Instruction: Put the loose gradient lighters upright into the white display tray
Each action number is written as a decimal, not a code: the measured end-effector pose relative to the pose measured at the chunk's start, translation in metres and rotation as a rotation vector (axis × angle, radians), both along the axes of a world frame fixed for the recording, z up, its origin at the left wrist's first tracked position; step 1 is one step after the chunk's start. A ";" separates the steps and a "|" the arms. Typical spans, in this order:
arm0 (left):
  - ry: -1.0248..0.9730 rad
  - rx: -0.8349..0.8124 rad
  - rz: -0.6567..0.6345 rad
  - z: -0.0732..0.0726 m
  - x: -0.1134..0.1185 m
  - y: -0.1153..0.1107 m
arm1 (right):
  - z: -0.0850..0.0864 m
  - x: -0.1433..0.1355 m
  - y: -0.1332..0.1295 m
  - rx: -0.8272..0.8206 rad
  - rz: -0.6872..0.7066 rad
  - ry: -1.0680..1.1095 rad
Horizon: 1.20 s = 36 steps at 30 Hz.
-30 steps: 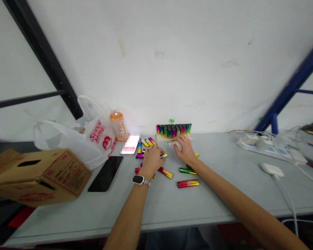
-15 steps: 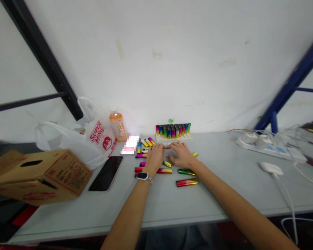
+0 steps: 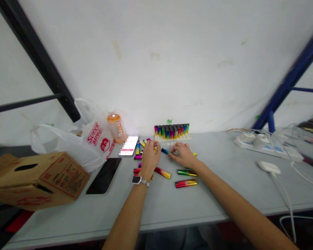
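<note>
Before rack point(image 3: 187, 137) of lighters point(image 3: 171, 132), right hand point(image 3: 184, 155) pinches blue lighter point(image 3: 166, 151); left hand's point(image 3: 150, 159) grip unclear.

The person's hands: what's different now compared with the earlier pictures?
The right hand has come back from the rack toward the left hand and now holds a blue tube. The hands nearly met, then drew slightly apart. The upright tubes, dark phone and orange bottle look unmoved.

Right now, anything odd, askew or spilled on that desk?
Nothing visibly spilled or broken. Mildly untidy: shiny multicoloured loose tubes lie at mixed angles on the pale grey desk, while similar tubes stand upright together on the flat cream base.
</note>
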<state>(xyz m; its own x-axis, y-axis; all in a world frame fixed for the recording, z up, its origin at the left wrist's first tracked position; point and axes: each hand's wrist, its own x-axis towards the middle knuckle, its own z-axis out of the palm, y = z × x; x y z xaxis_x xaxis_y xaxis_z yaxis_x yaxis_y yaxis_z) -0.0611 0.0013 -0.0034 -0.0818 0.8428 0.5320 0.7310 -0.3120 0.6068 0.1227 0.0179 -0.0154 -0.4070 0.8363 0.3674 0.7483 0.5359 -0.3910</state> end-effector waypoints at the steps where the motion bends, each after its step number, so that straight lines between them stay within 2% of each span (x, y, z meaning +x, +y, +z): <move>1: -0.079 -0.005 -0.017 -0.001 0.002 -0.001 | 0.000 0.001 0.000 -0.002 -0.003 0.085; 5: -0.372 -0.104 -0.182 -0.006 0.013 -0.003 | 0.002 -0.003 -0.007 -0.051 0.070 0.413; 9: -0.557 -0.104 -0.340 -0.007 0.022 -0.006 | 0.008 -0.008 -0.015 -0.031 0.138 0.478; 13: -0.688 -0.015 -0.388 -0.005 0.029 -0.011 | 0.010 -0.003 -0.013 -0.030 0.034 0.636; 17: -0.892 -0.137 -0.400 -0.004 0.037 -0.018 | 0.010 0.004 -0.007 -0.082 -0.010 0.867; 20: -0.845 -0.213 -0.339 -0.005 0.041 -0.021 | 0.009 0.004 -0.006 -0.118 0.019 0.924; 23: -0.707 -0.177 -0.205 -0.007 0.042 -0.020 | 0.007 0.000 -0.009 -0.154 0.030 0.882; 26: -0.654 -0.179 -0.110 -0.008 0.040 -0.017 | 0.005 -0.002 -0.010 -0.174 0.027 0.833; 33: -0.626 -0.189 -0.131 -0.005 0.039 -0.018 | 0.004 -0.002 -0.010 -0.182 0.031 0.788; 36: -0.608 -0.211 -0.094 -0.005 0.039 -0.018 | 0.003 -0.002 -0.011 -0.185 0.033 0.756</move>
<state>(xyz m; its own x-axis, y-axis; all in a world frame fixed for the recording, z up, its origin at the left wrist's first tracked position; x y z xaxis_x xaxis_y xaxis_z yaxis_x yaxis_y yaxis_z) -0.0223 -0.0162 -0.0088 -0.2364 0.9424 0.2366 0.2134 -0.1871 0.9589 0.1204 0.0069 -0.0120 -0.1275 0.9029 0.4106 0.2274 0.4296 -0.8739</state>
